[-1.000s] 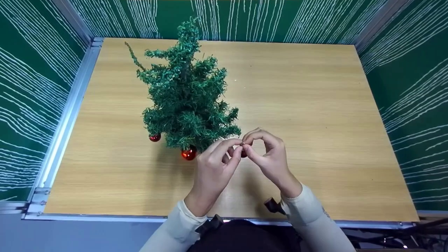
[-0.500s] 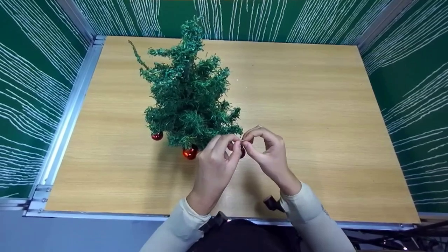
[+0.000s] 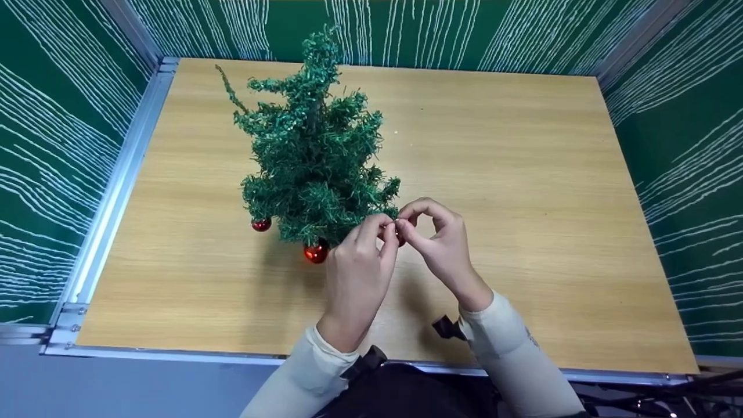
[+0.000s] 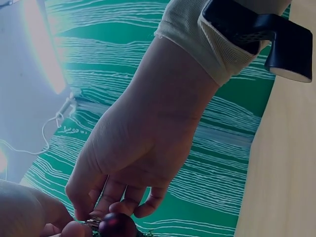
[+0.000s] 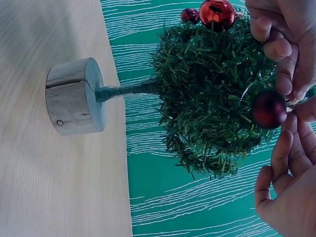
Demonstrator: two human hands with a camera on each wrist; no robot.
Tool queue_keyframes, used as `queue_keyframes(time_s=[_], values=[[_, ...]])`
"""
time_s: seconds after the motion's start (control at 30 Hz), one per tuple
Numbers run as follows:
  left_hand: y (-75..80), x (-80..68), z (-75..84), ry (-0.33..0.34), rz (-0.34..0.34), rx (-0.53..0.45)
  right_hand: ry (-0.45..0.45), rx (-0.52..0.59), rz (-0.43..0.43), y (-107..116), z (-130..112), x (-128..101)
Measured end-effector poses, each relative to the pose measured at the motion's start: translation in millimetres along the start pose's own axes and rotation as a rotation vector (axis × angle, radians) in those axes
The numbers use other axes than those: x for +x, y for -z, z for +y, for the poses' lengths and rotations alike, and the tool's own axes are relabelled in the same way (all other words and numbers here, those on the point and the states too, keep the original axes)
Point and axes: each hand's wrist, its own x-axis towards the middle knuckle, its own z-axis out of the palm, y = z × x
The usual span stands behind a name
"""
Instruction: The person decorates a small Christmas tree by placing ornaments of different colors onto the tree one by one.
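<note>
My left hand [image 3: 355, 267] and right hand [image 3: 444, 244] meet at the lower right edge of a small artificial Christmas tree [image 3: 316, 168]. Between their fingertips is a dark red Christmas bauble [image 5: 269, 109], its metal top toward the fingers. Both hands pinch at that top with thumb and fingertips, as the right wrist view shows. The left wrist view has the bauble [image 4: 117, 226] beside the right hand [image 4: 143, 153], at the tree's edge. The fingers partly hide the loop. Two other red baubles hang on the tree, a larger one [image 3: 315, 252] and a smaller one [image 3: 261, 224].
The tree stands on a round wooden base [image 5: 74, 96] on a wooden table [image 3: 522, 174]. Green panels with white streaks [image 3: 429, 35] enclose the back and sides. A metal rail [image 3: 110, 215] runs along the left edge.
Both hands have moved slightly up and toward the tree, bringing the bauble closer to its lower right branches. The head view has shifted a little.
</note>
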Motion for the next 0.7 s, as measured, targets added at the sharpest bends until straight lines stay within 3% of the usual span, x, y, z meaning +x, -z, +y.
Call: queue_keyframes(time_s=[0.27,0.37,0.47,0.57,0.7], values=[[-1.8,-2.1,-0.5,0.006,0.012,0.004,-0.03,0.007,0.0,0.0,0.3,3.2],[-1.7,-7.5,-1.1,0.022,-0.002,-0.042,-0.03,0.014,-0.001,-0.6,-0.5,4.0],[-3.7,-15.9,-0.4,0.081,-0.058,-0.189,-0.029,0.007,0.012,-1.0,-0.7,4.3],[-10.4,-25.5,2.6,0.188,-0.119,-0.438,-0.023,-0.004,0.028,-1.0,-0.1,4.4],[-26.7,-36.7,7.3,0.27,-0.1,-0.655,-0.019,-0.002,0.035,-0.4,-0.1,3.8]])
